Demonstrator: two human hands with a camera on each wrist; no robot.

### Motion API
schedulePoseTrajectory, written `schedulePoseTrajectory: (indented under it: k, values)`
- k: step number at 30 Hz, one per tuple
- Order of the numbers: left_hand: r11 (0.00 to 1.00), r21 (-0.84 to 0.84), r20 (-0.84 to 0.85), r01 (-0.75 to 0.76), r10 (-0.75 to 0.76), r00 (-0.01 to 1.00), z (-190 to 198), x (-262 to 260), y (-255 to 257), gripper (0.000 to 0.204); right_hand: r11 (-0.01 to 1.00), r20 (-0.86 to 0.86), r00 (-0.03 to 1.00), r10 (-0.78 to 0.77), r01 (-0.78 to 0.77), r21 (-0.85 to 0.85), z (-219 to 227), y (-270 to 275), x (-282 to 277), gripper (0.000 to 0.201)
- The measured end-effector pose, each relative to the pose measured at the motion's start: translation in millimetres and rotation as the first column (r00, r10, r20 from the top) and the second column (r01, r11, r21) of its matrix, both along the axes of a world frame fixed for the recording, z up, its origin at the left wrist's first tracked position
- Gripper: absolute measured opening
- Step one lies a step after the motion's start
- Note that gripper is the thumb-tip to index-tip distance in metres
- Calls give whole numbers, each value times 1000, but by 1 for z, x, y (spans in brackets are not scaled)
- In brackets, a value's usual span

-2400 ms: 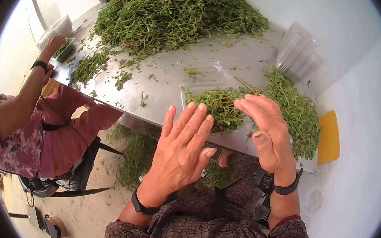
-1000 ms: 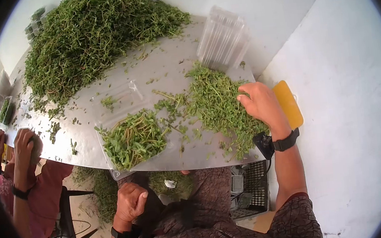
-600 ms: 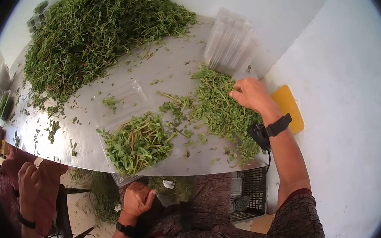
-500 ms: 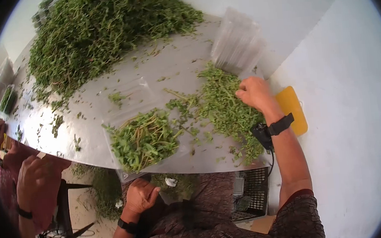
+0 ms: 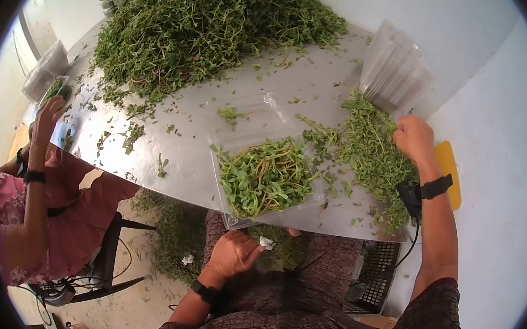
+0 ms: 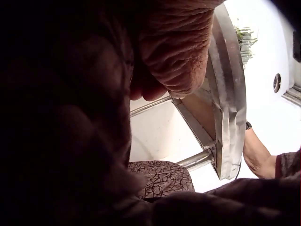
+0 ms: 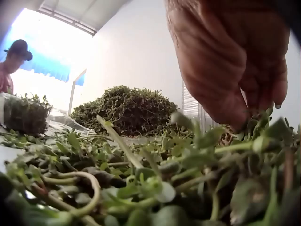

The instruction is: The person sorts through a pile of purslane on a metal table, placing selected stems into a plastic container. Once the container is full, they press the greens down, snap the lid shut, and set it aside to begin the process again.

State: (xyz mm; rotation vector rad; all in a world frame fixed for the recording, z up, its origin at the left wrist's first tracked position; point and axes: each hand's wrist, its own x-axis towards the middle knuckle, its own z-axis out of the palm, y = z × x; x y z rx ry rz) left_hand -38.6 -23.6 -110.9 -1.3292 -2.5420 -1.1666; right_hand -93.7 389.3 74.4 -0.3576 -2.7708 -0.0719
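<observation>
A clear hinged container point(image 5: 217, 181) lies open at the table's front edge, its base heaped with leafy green stems point(image 5: 264, 177) and one small sprig in its lid. Below that edge, the left hand point(image 5: 235, 253) hangs loosely curled over the lap, holding nothing. At the right end of the table, the right hand point(image 5: 415, 142) pinches at the outer side of a smaller pile of greens point(image 5: 369, 149). The right wrist view shows that hand point(image 7: 235, 61) from close by, fingertips down among the leaves point(image 7: 155, 183); its tips are partly hidden.
A large heap of greens point(image 5: 202, 32) covers the back of the metal table point(image 5: 183, 109). Stacked clear containers point(image 5: 393, 68) stand at the back right, by a yellow board point(image 5: 448, 173). Another person point(image 5: 23, 210) sits at the left. A black crate point(image 5: 373, 274) is below the table.
Both hands were raised near the filled container; the left has since dropped to the lap and the right has moved to the smaller pile. The head view has shifted. The other person's hands have moved too.
</observation>
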Motion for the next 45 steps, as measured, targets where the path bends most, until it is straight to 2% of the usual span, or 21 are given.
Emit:
schedulePoseTrajectory:
  k: [4,6,7,9,10,12,16,18,19,21,25,27,31,33,36,37,38,40,42,44,45]
  values:
    - [1000,-19,-8,-7,7,1000,-2,0,0,22,989,-50,995,-84,77,-125,18,-14,9,10]
    - [1000,-13,6,-10,10,1000,-5,0,0,22,949,-68,991,-114,89,-303,23,-16,13,9]
    - [1000,-9,20,-18,18,1000,-6,1,0,22,949,-66,991,-116,91,-302,22,-15,15,9]
    - [1000,-5,21,-17,17,1000,-5,0,0,22,828,-107,994,-32,-33,-560,16,-13,20,12]
    - [1000,0,19,-17,17,1000,-4,0,1,21,828,-107,994,-38,-29,-560,15,-13,21,12]
    - [999,15,9,-32,32,999,1,2,0,21,724,-200,980,-19,-124,-679,16,-17,26,18]
    - [998,8,15,-57,57,998,-2,2,1,21,754,-247,969,27,-182,-631,18,-22,36,28]
    - [999,-5,12,-37,37,999,-3,0,0,20,584,-130,987,-92,-52,-810,28,-33,40,34]
    - [999,-31,16,-42,42,999,-3,0,-1,20,591,-133,986,-100,-48,-805,30,-36,41,34]
    - [1000,-12,28,-29,29,999,-4,0,0,19,439,-205,972,-115,-136,-888,31,-38,45,35]
    - [999,-34,1,-36,36,999,-4,-1,-1,20,380,-235,967,-101,-181,-907,25,-27,50,30]
    - [998,-50,-11,-31,30,999,-4,0,0,20,201,-380,917,-122,-352,-914,26,-21,56,22]
    - [999,-13,0,-41,41,999,-4,0,0,21,126,-378,922,-87,-366,-922,24,-25,61,15]
    - [998,-9,14,-55,55,998,-3,3,-2,22,78,-448,879,-162,-441,-894,24,-31,67,15]
    - [992,-112,106,-55,67,992,11,4,-7,21,-25,-411,901,-136,-418,-908,21,-38,74,16]
    - [997,33,409,-64,45,912,24,8,-6,20,-39,-412,901,-133,-420,-907,20,-43,76,16]
    - [978,169,669,-125,-21,743,38,14,-4,22,-11,-417,899,-133,-422,-907,19,-50,79,16]
    - [909,411,746,-68,-292,598,74,20,2,24,0,-411,904,-122,-414,-910,15,-64,83,15]
    - [890,456,761,-3,-388,520,114,20,13,25,-139,-407,905,-121,-422,-896,12,-81,82,15]
    - [881,474,778,-3,-417,471,144,21,34,35,-170,-428,894,-132,-445,-879,13,-102,81,16]
    - [858,512,791,-18,-464,399,152,19,45,40,-186,-440,886,-150,-462,-867,15,-111,83,16]
